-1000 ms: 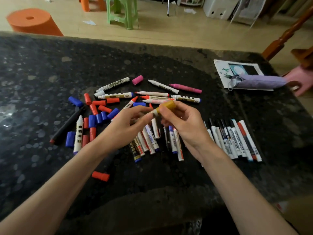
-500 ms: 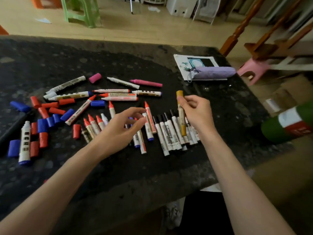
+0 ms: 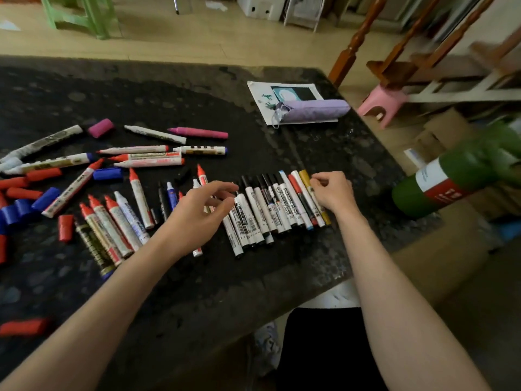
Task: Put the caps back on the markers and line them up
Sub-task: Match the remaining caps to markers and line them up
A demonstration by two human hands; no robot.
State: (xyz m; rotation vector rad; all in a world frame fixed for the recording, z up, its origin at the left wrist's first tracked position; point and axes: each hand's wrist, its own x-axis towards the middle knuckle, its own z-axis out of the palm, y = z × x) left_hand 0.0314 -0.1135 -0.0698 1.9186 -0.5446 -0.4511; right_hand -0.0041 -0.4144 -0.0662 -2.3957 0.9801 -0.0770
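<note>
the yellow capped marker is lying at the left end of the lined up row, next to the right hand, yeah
No. The yellow-capped marker lies at the right end of the lined-up row, not the left. The head view shows it there, next to the right hand.

Open desk (image 3: 352,153) lies beyond and to the right of the right grip (image 3: 332,190). The row of capped markers (image 3: 270,210) blocks its left side, and loose markers (image 3: 124,218) crowd the left grip (image 3: 203,210).
</note>
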